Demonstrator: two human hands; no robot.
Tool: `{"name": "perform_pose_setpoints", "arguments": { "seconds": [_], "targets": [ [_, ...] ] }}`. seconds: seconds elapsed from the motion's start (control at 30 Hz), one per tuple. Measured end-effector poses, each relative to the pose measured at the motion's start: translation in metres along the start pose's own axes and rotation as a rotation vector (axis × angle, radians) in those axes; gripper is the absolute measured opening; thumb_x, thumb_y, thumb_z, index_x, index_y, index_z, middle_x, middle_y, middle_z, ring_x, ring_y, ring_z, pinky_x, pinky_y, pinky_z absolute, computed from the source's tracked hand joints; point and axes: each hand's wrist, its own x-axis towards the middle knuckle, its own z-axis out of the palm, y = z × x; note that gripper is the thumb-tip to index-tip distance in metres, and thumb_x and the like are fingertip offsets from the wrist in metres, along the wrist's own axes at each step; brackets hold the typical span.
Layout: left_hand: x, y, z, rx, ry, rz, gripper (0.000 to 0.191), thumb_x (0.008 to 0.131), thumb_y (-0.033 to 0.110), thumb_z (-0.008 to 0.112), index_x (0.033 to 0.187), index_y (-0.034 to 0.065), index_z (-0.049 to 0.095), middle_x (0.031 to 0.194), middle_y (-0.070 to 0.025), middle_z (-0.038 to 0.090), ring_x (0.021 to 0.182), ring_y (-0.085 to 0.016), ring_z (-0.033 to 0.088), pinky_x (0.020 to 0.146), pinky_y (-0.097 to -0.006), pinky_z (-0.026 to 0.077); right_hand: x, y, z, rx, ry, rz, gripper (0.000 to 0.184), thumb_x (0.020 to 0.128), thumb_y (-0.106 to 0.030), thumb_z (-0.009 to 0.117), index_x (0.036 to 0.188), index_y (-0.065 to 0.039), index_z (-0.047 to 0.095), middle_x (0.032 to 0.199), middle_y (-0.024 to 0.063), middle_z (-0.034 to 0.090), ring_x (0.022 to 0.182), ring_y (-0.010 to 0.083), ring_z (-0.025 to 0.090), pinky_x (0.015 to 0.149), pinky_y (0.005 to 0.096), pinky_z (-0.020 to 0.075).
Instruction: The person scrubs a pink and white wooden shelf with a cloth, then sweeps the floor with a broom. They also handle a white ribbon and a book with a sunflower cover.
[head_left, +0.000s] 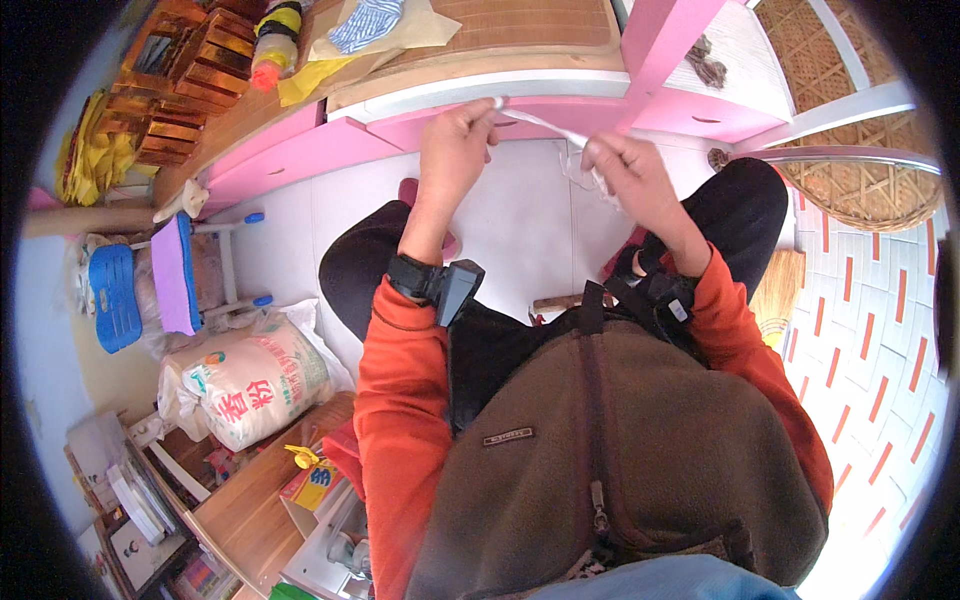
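Note:
A length of white string (546, 126) runs taut between my two hands, out in front of my lap and close to the pink drawer fronts. My left hand (456, 154) pinches one end between thumb and fingertips, with a small white bit showing past the fingers. Farther right, my right hand (637, 180) grips the string too, and loose thin strands (577, 169) dangle beside and below its fingers. Whether the string is cord or twisted thread is too blurred to tell.
Ahead stands a wooden desk (525, 26) with pink drawers (420, 124), bearing paper and striped cloth. On the left are a blue folding chair (116, 296) and a printed white sack (262, 379). A straw broom (780, 289) and woven basket (862, 184) are at right.

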Motion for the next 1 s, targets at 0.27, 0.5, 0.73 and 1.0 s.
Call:
{"name": "perform_pose_setpoints", "arguments": {
  "seconds": [0.27, 0.5, 0.73, 1.0],
  "targets": [
    [-0.009, 0.0, -0.003, -0.526, -0.762, 0.078, 0.019, 0.096, 0.022, 0.056, 0.1, 0.0079, 0.069, 0.071, -0.0013, 0.06, 0.068, -0.016, 0.06, 0.062, -0.0291, 0.048, 0.018, 0.032, -0.003, 0.051, 0.232, -0.04, 0.031, 0.101, -0.028, 0.049, 0.087, -0.004, 0.063, 0.064, -0.0049, 0.049, 0.055, 0.0038, 0.041, 0.051, 0.0215, 0.0353],
    [-0.008, 0.008, 0.016, -1.36, -0.542, 0.128, 0.023, 0.094, 0.029, 0.06, 0.105, 0.0119, 0.068, 0.147, -0.0185, 0.039, 0.135, -0.037, 0.039, 0.095, -0.0533, 0.049, 0.004, 0.028, 0.066, 0.054, 0.073, -0.078, 0.03, 0.098, -0.026, 0.05, 0.084, -0.002, 0.061, 0.069, 0.0106, 0.061, 0.063, 0.0214, 0.06, 0.063, 0.034, 0.0469],
    [-0.004, 0.002, 0.004, -1.072, -0.423, 0.196, 0.024, 0.094, 0.027, 0.059, 0.112, 0.0134, 0.069, 0.155, -0.0135, 0.027, 0.139, -0.034, 0.033, 0.101, -0.0528, 0.042, 0.001, 0.012, 0.04, -0.076, -0.021, -0.082, 0.028, 0.096, -0.026, 0.054, 0.085, -0.001, 0.061, 0.068, 0.012, 0.062, 0.061, 0.0248, 0.06, 0.06, 0.0357, 0.0463],
    [-0.006, -0.002, 0.016, -0.421, -0.397, 0.237, 0.024, 0.094, 0.023, 0.061, 0.114, 0.0129, 0.069, 0.155, -0.0113, 0.03, 0.139, -0.023, 0.034, 0.101, -0.0332, 0.039, 0.002, -0.016, -0.003, 0.131, 0.021, -0.038, 0.026, 0.097, -0.024, 0.058, 0.079, -0.005, 0.06, 0.063, -0.0057, 0.05, 0.055, 0.0025, 0.043, 0.05, 0.021, 0.0346]
  ]
}}
